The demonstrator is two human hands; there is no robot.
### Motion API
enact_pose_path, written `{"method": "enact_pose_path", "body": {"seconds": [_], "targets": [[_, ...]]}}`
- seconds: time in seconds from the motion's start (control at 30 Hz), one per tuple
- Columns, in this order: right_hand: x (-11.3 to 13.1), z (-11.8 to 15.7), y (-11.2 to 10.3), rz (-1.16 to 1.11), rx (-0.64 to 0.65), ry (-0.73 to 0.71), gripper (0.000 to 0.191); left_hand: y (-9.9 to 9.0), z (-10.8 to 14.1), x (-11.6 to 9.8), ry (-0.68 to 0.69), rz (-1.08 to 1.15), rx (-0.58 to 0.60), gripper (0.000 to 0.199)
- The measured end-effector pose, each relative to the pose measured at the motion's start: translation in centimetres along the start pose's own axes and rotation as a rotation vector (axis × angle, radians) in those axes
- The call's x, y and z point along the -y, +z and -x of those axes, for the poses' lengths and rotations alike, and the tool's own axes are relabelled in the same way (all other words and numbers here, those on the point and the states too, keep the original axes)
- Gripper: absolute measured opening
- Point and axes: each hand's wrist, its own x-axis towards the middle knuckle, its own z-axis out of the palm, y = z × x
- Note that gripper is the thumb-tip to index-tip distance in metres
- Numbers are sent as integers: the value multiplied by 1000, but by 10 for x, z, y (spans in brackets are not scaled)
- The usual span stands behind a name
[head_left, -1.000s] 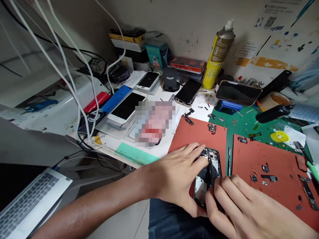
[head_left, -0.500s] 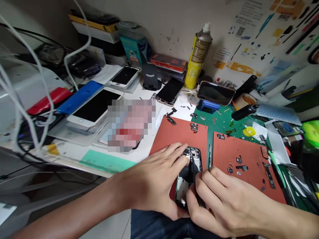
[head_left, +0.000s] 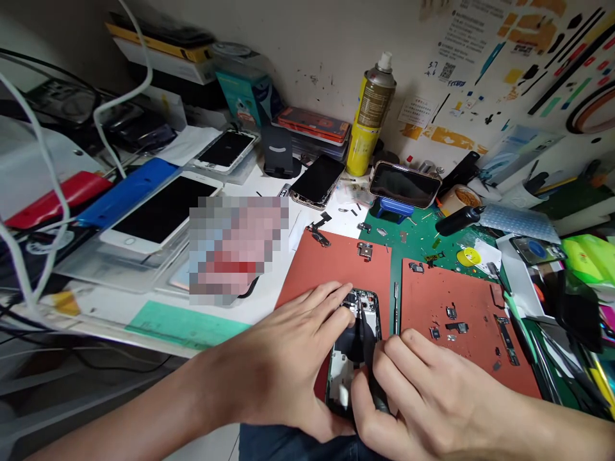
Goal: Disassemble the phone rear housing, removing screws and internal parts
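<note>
Dark blue denim [head_left: 283, 442] along the bottom edge of the frame; above it, at lower right of centre, right hand [head_left: 423, 390] curled tight, thumb and fingers pinched on a dark, tapering, tweezers-like tool [head_left: 369, 339]; at lower centre, left hand [head_left: 288, 358] arched along the left side of an opened phone [head_left: 340, 371], clamped on it, thumb at the near end, fingers toward the far end; hands close together, cannot tell whether touching; opened phone just right of lower centre, over the near part of the left orange-red mat [head_left: 331, 266]; long axis running up the frame, far end leaning slightly right; end crowded with tiny components pointing up the frame; dark, round-cornered rim around bright metal plate and a matt black section; slender tool tip among the components, cannot tell whether gripping anything.

Right of the opened phone, between smooth, matt mats, a thin metal pick [head_left: 396, 307], pointing up the frame; at right, right orange-red mat [head_left: 432, 288], strewn with small metallic and black parts [head_left: 456, 328]; farther, green mat [head_left: 408, 246], speckled with debris, bearing a round yellow plastic cap [head_left: 468, 257]; left of centre, white-framed phone [head_left: 163, 208] with glossy black screen, slanting toward upper right; at upper centre, cylindrical yellow spray can [head_left: 365, 121], leaning slightly right; behind, pale, stained wall [head_left: 298, 38].
</note>
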Motion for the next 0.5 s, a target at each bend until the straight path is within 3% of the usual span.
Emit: {"method": "enact_pose_path", "body": {"seconds": [0.5], "targets": [[1,3,2,1,-43,32,13,2,1,-1,33,-57,-63,91]]}}
